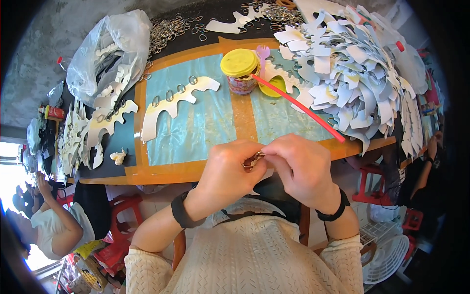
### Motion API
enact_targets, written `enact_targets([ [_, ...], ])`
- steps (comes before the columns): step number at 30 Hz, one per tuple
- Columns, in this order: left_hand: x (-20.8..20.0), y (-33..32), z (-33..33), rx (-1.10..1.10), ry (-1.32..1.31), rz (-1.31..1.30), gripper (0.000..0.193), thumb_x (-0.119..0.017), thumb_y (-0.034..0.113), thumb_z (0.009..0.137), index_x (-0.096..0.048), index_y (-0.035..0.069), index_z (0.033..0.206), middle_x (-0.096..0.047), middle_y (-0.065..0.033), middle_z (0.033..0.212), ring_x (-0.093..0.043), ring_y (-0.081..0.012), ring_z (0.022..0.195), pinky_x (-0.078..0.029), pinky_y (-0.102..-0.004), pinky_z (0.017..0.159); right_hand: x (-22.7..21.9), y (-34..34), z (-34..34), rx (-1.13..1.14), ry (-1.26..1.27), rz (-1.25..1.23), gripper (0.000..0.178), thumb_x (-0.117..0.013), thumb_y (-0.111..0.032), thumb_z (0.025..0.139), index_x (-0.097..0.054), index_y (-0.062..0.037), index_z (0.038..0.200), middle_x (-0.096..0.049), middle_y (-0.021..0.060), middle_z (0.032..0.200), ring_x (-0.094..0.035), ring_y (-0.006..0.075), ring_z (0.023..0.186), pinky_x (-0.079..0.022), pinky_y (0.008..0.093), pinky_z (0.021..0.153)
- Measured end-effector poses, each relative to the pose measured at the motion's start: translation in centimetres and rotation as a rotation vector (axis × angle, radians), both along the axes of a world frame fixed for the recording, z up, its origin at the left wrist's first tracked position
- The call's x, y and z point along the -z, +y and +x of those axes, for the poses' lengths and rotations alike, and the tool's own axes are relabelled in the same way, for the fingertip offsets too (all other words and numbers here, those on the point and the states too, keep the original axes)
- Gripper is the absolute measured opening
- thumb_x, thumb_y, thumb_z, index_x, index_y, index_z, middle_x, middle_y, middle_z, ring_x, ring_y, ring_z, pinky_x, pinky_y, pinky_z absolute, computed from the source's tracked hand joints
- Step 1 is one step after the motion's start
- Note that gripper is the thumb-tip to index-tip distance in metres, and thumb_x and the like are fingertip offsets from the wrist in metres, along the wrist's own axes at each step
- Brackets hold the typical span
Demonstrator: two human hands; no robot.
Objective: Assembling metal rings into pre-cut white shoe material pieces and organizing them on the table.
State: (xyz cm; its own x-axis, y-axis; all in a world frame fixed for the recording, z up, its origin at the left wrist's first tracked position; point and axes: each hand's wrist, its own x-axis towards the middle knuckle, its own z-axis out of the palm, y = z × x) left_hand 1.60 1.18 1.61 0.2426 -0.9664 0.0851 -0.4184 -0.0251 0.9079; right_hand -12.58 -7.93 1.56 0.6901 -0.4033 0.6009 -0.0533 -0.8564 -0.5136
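Note:
My left hand (230,165) and my right hand (304,169) meet just in front of the table's near edge, fingers pinched together. Small oval metal rings (253,160) show in the curled fingers of my left hand. The fingertips of my right hand touch that bundle; whether they grip a single ring is too small to make out. Beyond my hands, a white scalloped strip (169,105) lies on the blue sheet (196,132), with several metal rings standing along its upper edge. A tub with a yellow lid (240,62) stands past my hands, a red stick (298,109) slanting from it.
A big heap of white cut pieces (350,78) covers the right side. Loose rings (169,32) are piled at the back. On the left are a clear plastic bag (110,54) and more white strips (110,122). A pink fork (263,53) stands beside the tub. Other people (58,220) sit nearby.

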Motion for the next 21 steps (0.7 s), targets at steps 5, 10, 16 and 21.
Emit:
enact_targets([
  [5, -0.1, 0.0, 0.1, -0.017, 0.072, 0.03, 0.009, -0.064, 0.002, 0.078, -0.064, -0.002, 0.086, -0.06, -0.0081, 0.07, -0.053, -0.0083, 0.059, -0.042, -0.0243, 0.05, -0.3, 1.0, -0.2, 0.078, 0.072, 0.102, 0.035, -0.069, 0.003, 0.068, -0.055, -0.0059, 0.099, -0.06, 0.0075, 0.078, -0.06, 0.0209, 0.06, -0.045, 0.0305, 0.048],
  [10, -0.5, -0.2, 0.3, 0.013, 0.139, 0.051, 0.015, -0.064, 0.005, 0.082, -0.065, -0.002, 0.095, -0.063, -0.0144, 0.079, -0.061, -0.0202, 0.063, -0.048, -0.028, 0.056, 0.5, 1.4, -0.2, 0.17, -0.102, 0.3, 0.037, -0.07, 0.006, 0.071, -0.052, -0.0043, 0.101, -0.061, 0.0029, 0.079, -0.042, 0.007, 0.042, -0.031, 0.0226, 0.039],
  [16, -0.3, -0.1, 0.4, 0.033, 0.187, 0.04, 0.016, -0.064, 0.005, 0.083, -0.066, -0.001, 0.098, -0.062, -0.0134, 0.079, -0.06, -0.0191, 0.062, -0.047, -0.0274, 0.055, 0.8, 1.3, 0.2, 0.19, -0.174, 0.293, 0.036, -0.07, 0.006, 0.071, -0.052, -0.0043, 0.1, -0.062, 0.0, 0.076, -0.034, 0.0031, 0.039, -0.026, 0.021, 0.036],
  [21, 0.3, -0.2, 0.7, 0.062, 0.156, -0.046, 0.017, -0.066, 0.007, 0.081, -0.066, -0.001, 0.097, -0.063, -0.0124, 0.082, -0.059, -0.0204, 0.066, -0.047, -0.0287, 0.06, 0.1, 1.6, 0.3, 0.255, -0.152, 0.239, 0.035, -0.071, 0.006, 0.071, -0.053, -0.004, 0.098, -0.062, 0.0005, 0.076, -0.039, 0.0066, 0.041, -0.03, 0.0219, 0.038],
])
